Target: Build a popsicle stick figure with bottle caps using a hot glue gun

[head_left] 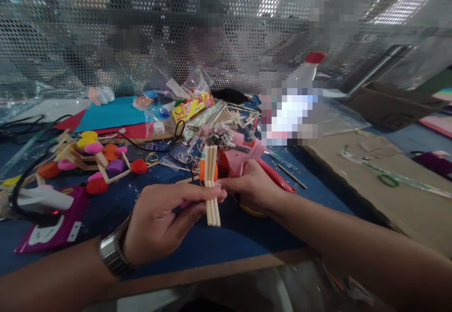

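Observation:
My left hand [160,220], with a metal watch on its wrist, pinches a small upright bundle of wooden sticks [212,184] over the blue table. From the other side my right hand [252,187] closes on the same bundle with its fingertips. An orange piece [202,169] shows just behind the sticks. A pink glue gun [240,154] lies right behind my right hand, and a red-handled tool [278,177] sticks out beside it.
At the left lies a stick frame with coloured bottle caps [93,159], a white glue gun [42,200] and black cables. Loose sticks and packets [192,107] are piled at the back, next to a white bottle with a red cap [303,74]. Cardboard [370,170] lies at the right. A perforated screen stands behind.

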Available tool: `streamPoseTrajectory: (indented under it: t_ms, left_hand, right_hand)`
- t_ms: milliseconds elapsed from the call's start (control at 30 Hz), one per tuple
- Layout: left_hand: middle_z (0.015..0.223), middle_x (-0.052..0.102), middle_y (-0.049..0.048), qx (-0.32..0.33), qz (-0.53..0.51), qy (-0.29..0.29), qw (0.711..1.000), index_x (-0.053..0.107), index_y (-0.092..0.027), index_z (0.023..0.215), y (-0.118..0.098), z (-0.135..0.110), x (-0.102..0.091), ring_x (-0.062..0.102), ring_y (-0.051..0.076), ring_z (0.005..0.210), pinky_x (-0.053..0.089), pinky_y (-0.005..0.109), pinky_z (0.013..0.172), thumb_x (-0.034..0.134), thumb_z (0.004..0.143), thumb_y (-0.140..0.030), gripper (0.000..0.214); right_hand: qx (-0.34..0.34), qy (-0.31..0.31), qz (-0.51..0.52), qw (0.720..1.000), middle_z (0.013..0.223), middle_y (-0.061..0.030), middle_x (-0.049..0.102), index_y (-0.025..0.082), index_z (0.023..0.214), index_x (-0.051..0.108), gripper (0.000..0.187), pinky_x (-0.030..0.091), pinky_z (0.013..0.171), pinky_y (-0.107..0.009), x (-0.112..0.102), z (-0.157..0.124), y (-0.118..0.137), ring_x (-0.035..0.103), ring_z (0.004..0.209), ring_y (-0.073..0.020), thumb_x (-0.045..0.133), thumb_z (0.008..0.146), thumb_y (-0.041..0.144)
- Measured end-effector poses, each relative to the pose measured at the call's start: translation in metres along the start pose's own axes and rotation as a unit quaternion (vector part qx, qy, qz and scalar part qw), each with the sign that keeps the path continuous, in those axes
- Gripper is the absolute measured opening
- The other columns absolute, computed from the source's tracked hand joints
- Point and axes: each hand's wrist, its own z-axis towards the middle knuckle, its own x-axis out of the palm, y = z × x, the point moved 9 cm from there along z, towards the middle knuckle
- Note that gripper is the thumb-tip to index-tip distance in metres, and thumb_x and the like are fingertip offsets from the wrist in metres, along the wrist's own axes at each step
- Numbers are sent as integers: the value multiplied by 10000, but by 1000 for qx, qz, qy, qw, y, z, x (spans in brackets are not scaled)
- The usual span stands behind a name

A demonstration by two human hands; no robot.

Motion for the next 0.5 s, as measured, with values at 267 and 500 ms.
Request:
streamPoseTrajectory:
  t_ms: [267,500]
  left_hand:
    - [987,864,37,2,12,2,1000,776,-223,1107,-1,0,0,839,179,828,657,206,702,681,987,-205,154]
    - [982,864,31,-1,12,-1,1000,776,-239,1116,0,-1,-1,839,191,806,662,226,672,687,990,-232,155]
  right_hand:
    - [-6,8,-25,1000,747,23,715,200,1062,695,661,579,698,-337,-1,1,1,688,680,-184,1028,505,330]
    - [1,-1,-27,1000,745,28,705,197,1061,698,667,566,710,-339,-2,0,0,676,683,-180,1028,494,324]
